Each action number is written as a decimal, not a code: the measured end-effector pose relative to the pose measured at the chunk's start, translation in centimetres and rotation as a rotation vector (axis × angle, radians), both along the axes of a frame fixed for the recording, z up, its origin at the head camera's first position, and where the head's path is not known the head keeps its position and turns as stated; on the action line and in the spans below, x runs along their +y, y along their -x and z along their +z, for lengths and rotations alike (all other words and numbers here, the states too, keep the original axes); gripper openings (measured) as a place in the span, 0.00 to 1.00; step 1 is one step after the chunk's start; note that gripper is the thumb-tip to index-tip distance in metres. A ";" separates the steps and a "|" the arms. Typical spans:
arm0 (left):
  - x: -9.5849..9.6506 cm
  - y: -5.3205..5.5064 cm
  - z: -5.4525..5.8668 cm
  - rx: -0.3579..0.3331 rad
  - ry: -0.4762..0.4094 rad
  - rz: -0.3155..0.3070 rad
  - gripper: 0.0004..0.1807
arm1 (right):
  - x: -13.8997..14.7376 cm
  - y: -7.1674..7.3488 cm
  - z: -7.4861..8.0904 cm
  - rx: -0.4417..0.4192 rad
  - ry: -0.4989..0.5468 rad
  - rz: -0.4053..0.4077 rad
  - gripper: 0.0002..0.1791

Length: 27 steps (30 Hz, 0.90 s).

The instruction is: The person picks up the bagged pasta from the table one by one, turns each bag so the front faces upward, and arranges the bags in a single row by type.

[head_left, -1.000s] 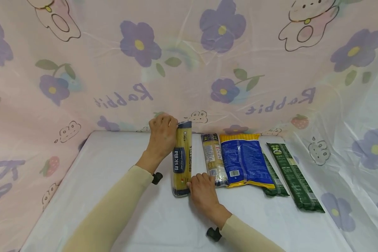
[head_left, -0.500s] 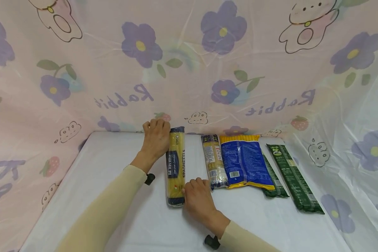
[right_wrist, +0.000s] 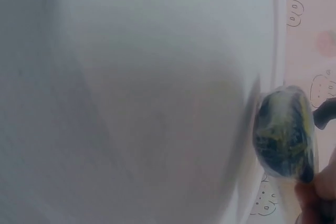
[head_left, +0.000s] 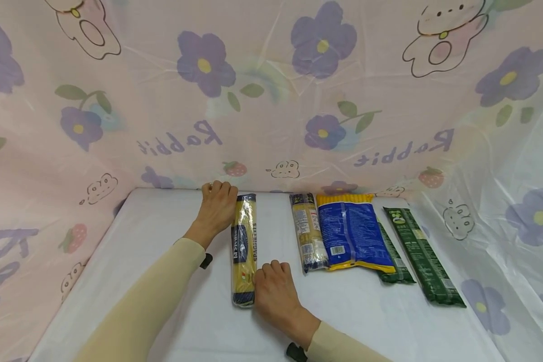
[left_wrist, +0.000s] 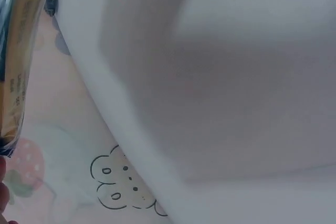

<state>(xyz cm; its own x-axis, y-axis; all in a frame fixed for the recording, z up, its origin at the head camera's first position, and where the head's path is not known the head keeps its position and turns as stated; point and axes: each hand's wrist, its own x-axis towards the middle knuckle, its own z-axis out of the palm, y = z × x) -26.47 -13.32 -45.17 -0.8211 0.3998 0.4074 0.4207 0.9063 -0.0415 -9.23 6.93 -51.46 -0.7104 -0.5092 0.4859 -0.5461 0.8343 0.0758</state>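
A clear pack of spaghetti (head_left: 245, 251) with dark blue ends and label lies lengthwise near the middle of the table in the head view. At its far end, my left hand (head_left: 218, 203) pinches the upper left corner. My right hand (head_left: 276, 296) grips the lower right edge close to the near end. The left wrist view catches one side of the spaghetti pack (left_wrist: 18, 56), with fingertips (left_wrist: 3, 187) at its end. In the right wrist view, the pack's rounded end (right_wrist: 283, 132) faces the camera, and fingers (right_wrist: 315, 195) press against it.
Right of the hands lie another pasta pack (head_left: 308, 234), a blue and yellow bag (head_left: 354, 234) and two green packs, one (head_left: 423, 256) apart and one (head_left: 400, 269) partly under the bag. A patterned curtain (head_left: 262, 110) rises behind the white table (head_left: 154, 221).
Both hands have carried the spaghetti pack to the left and towards me, away from the other packs. It looks lower now. The other packs have stayed in place.
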 end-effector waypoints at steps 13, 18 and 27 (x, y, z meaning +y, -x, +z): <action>0.2 0.7 -1.1 -0.065 0.049 0.021 0.08 | 0.0 0.1 -0.3 -0.065 -0.054 -0.045 0.18; 0.2 0.7 -1.2 -0.071 0.042 0.023 0.08 | -0.1 0.1 -0.2 -0.046 -0.057 -0.043 0.18; 0.0 0.8 -1.2 -0.114 0.057 0.049 0.06 | -0.3 0.2 -0.1 -0.053 -0.044 -0.048 0.20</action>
